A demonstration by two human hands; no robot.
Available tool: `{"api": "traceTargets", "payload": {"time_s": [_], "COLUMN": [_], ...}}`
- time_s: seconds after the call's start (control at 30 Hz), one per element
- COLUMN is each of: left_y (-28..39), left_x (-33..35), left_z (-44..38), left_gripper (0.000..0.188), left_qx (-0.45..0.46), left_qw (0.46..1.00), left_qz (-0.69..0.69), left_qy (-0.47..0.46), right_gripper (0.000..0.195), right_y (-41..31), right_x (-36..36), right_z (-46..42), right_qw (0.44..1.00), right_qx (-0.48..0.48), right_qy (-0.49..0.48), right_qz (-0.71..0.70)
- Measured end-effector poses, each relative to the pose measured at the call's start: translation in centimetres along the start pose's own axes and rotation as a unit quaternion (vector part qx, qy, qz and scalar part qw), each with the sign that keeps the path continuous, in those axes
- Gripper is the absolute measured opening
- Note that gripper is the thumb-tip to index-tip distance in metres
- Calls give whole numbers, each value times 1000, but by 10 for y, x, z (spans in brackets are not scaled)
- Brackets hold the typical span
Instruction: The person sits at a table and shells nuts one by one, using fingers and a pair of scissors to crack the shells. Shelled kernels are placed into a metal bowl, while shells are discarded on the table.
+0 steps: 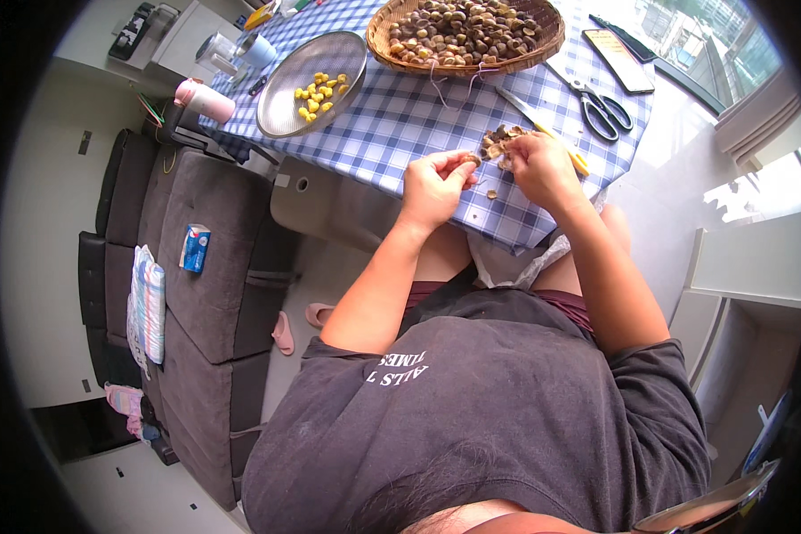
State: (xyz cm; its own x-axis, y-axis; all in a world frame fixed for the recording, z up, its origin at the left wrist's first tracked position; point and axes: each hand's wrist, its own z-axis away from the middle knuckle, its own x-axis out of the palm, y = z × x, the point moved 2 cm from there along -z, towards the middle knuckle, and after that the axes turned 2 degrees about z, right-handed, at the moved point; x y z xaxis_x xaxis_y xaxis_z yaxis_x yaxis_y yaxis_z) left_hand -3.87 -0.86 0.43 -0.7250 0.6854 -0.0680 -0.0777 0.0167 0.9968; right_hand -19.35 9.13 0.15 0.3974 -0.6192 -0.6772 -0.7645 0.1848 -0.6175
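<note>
My left hand pinches a brown chestnut between thumb and fingertips, just above the table's front edge. My right hand is at a small heap of broken chestnut shells; its fingertips are bent together, and whether a piece of shell is between them is hard to see. One loose shell scrap lies on the cloth between my hands. Beyond them a wicker basket holds many unpeeled chestnuts. Several peeled yellow chestnuts rest in a metal mesh strainer to the left.
A yellow-handled knife lies beside my right hand, with black-handled scissors and a phone farther right. On the left stand a pink bottle and a blue cup. A plastic bag hangs at my lap below the checked tablecloth.
</note>
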Motion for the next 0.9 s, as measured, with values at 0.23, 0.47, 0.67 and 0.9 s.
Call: {"api": "traceTargets", "payload": {"time_s": [0.23,0.47,0.67,0.9], "left_y": [16,28,47,46], "left_x": [3,-2,5,8], "left_z": [1,5,11,11], "left_gripper": [21,25,13,11], "left_qx": [259,356,362,350], "left_qw": [929,874,826,846], "left_qz": [-256,-288,-385,-350], "left_qy": [-62,-161,-197,-201], "right_gripper": [24,18,15,27], "right_y": [-13,-13,-20,-25], "right_x": [-3,-18,-18,-17], "right_z": [-1,-2,-1,0], "right_qw": [895,850,808,858], "right_qx": [170,192,208,176], "right_qy": [-268,-350,-345,-340], "right_qz": [-313,-344,-431,-341]}}
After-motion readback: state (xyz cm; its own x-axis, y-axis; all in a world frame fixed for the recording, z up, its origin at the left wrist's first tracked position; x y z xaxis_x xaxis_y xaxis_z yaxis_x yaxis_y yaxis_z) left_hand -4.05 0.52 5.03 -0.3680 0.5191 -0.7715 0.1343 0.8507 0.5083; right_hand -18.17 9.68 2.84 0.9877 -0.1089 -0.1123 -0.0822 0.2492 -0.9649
